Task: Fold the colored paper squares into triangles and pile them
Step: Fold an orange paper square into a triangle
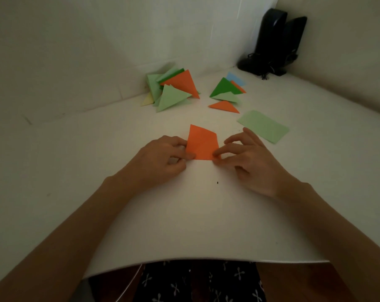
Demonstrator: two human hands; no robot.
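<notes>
An orange paper square (202, 143) lies flat on the white table (197, 214) in front of me. My left hand (162, 159) pinches its near left corner, and my right hand (247, 156) pinches its near right corner. A pile of folded triangles (173, 89), light green, orange and pale yellow, sits at the back against the wall. A second, smaller group of folded triangles (226, 92) in dark green, light green, orange and blue lies to its right, with one orange triangle (225, 106) just in front of it.
A light green unfolded sheet (263, 126) lies flat to the right of my right hand. Two black speakers (278, 40) with a cable stand in the back right corner. Walls close off the back and right.
</notes>
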